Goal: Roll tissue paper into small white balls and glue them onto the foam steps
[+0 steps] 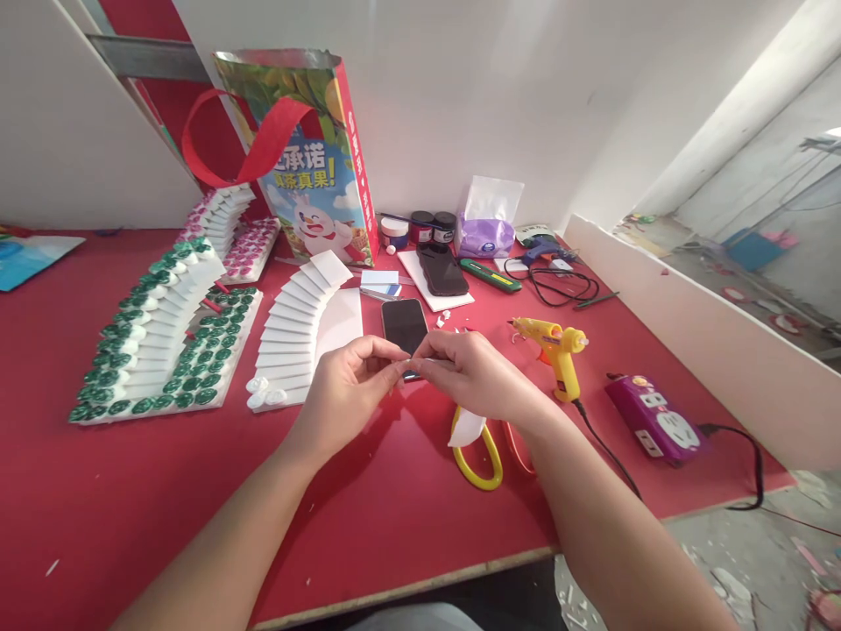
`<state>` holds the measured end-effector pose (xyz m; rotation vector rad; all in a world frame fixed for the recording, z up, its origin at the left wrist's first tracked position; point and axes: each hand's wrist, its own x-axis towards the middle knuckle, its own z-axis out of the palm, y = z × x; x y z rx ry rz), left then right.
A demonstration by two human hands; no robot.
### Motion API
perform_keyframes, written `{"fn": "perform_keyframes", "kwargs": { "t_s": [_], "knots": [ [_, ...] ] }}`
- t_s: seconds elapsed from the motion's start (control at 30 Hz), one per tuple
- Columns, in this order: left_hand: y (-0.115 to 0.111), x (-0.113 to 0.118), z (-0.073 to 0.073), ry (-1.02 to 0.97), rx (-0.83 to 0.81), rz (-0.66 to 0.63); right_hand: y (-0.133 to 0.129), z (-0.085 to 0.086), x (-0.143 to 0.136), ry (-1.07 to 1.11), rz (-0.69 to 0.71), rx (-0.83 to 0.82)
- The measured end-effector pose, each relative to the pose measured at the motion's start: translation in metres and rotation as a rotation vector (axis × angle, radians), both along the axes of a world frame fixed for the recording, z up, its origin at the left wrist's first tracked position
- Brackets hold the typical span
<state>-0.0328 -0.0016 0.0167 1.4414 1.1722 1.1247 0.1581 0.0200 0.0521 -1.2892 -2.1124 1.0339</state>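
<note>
My left hand (358, 381) and my right hand (469, 372) meet at the fingertips over the lower edge of a phone (404, 322). Both pinch a small white piece (413, 364), mostly covered by the fingers. A white strip (468, 428) hangs beneath my right palm, over the yellow handle of scissors (483, 480). Left of my hands is a curved stack of white steps (289, 329) on a white base, with a few white rolled pieces (266, 394) at its near corner. A similar model with green rosettes (190, 384) stands farther left.
A yellow glue gun (558, 350) and purple power strip (650, 419) lie right, cords trailing. Behind are a dark phone (442, 269), green cutter (490, 274), tissue pack (484, 237), paint jars (432, 228) and tall printed bag (308, 166). The red table's front edge (407, 589) is near me.
</note>
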Motion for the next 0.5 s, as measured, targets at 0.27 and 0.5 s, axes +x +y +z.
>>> {"fn": "perform_keyframes", "kwargs": {
  "t_s": [0.27, 0.5],
  "knots": [
    [-0.005, 0.007, 0.002, 0.235, 0.55, 0.117, -0.001, -0.009, -0.01, 0.211, -0.06, 0.102],
    [0.006, 0.0, 0.012, -0.464, -0.563, -0.22, -0.002, -0.011, -0.003, 0.02, 0.114, 0.469]
  ]
}}
